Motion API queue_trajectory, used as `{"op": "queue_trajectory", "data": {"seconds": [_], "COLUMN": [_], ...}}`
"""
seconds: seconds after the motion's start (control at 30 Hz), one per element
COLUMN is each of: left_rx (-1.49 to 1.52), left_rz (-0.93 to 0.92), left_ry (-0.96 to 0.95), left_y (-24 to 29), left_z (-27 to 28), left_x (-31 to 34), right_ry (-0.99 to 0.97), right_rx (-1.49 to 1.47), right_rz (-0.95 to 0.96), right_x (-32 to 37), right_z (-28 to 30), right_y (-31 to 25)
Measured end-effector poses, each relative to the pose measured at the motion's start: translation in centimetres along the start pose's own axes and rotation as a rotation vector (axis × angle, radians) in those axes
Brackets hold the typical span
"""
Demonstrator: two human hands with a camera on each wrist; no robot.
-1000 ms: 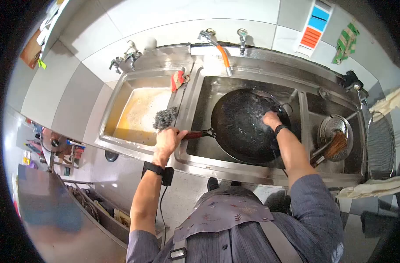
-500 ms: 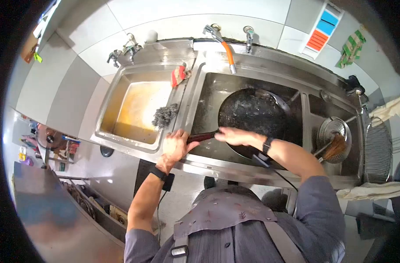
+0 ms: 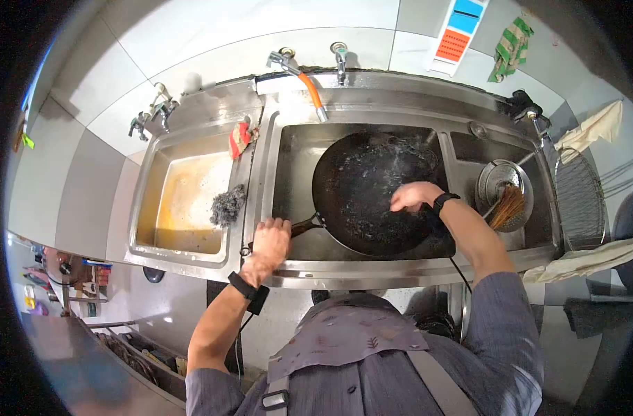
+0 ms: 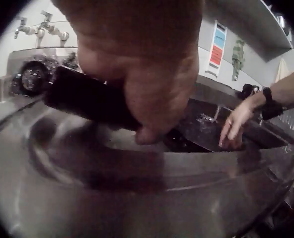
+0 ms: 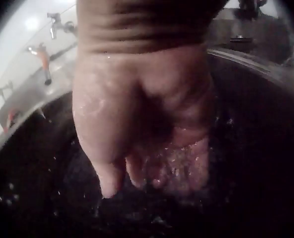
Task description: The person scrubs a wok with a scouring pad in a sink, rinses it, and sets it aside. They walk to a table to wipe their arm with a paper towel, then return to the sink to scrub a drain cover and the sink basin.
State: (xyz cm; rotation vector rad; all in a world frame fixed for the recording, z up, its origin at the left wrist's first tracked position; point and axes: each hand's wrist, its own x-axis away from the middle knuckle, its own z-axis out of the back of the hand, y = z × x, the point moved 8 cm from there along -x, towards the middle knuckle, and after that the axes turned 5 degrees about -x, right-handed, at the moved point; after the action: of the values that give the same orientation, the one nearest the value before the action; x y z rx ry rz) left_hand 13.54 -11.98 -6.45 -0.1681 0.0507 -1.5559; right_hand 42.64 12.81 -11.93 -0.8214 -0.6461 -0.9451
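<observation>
Gripping the handle (image 3: 304,227) with your left hand (image 3: 270,244), just below centre in the head view. Right hand (image 3: 418,196) apart, fingertips in water inside the wok (image 3: 354,187), right of centre.

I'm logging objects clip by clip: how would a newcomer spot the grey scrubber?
Find the steel sink unit, then its leftmost basin, yellowish inside. The scrubber lies at that basin's right edge. It is a shaggy grey tangle, unlike the red-and-cream cloth farther from the person.
</observation>
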Motion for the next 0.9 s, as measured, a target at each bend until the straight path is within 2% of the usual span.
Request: {"op": "queue_trajectory", "data": {"seconds": [0.03,0.07,0.1,0.17,0.2,0.27,0.3,0.37,0.43,0.5,0.53,0.6,0.63,0.7,0.73,0.77,0.83,0.87,0.9], "left_rx": [0.003,0.032,0.060,0.045,0.015,-0.028,-0.055,-0.128,-0.188,-0.230,-0.258,-0.285,-0.291,-0.295,-0.286,-0.277,-0.294,-0.266,-0.237], "left_rz": [-0.001,0.006,0.012,-0.015,0.035,0.101,0.120,0.081,0.072,0.057,0.058,0.064,0.079,0.087,0.093,0.096,0.109,0.153,0.198], "left_ry": [0.004,-0.076,-0.162,-0.101,-0.127,-0.138,-0.157,-0.089,-0.053,0.018,0.040,0.057,0.065,0.064,0.094,0.129,0.150,0.147,0.145], "left_y": [0.7,1.1,1.2,1.2,0.4,-0.8,-1.4,-2.4,-2.6,-2.5,-2.6,-2.7,-3.1,-3.7,-4.0,-4.4,-5.1,-5.8,-6.4], "left_z": [-0.3,-1.2,-2.0,-0.4,0.4,2.7,3.9,5.7,8.1,10.9,11.6,12.3,12.6,12.5,12.3,12.1,10.7,10.0,9.7], "left_x": [-0.7,-1.3,-1.5,-1.3,-1.1,-0.5,-0.3,0.1,0.0,0.0,0.1,0.2,0.3,0.6,0.8,0.8,1.1,1.3,1.4], "right_ry": [-0.005,0.105,0.106,0.519,0.522,0.713,0.710,0.585,0.584,0.251,0.249,0.527,0.524,0.582,0.626,0.627,0.672,0.879,0.890], "right_rx": [-0.139,0.000,0.000,0.401,0.394,0.414,0.417,0.368,0.300,0.181,0.183,-0.068,-0.070,-0.395,-0.584,-0.589,-0.815,-0.815,-0.812], "right_rz": [0.076,0.191,0.192,0.018,0.021,-0.095,-0.083,-0.166,-0.119,-0.125,-0.116,-0.071,-0.066,-0.034,-0.096,-0.101,0.020,0.132,0.129], "right_x": [0.4,-2.4,-3.4,-3.4,-3.4,-2.4,-2.7,-4.4,-7.1,-9.1,-9.7,-10.0,-10.9,-11.6,-11.4,-11.2,-9.9,-12.4,-11.7], "right_z": [0.4,1.5,1.8,5.4,5.4,6.7,6.8,6.3,5.7,3.7,3.2,3.6,3.6,3.6,3.8,4.3,5.5,6.0,6.7], "right_y": [-1.1,-0.5,0.4,2.4,2.9,4.1,4.2,5.4,6.4,6.7,6.4,6.3,6.2,6.7,7.7,8.0,8.3,10.4,10.7]}}
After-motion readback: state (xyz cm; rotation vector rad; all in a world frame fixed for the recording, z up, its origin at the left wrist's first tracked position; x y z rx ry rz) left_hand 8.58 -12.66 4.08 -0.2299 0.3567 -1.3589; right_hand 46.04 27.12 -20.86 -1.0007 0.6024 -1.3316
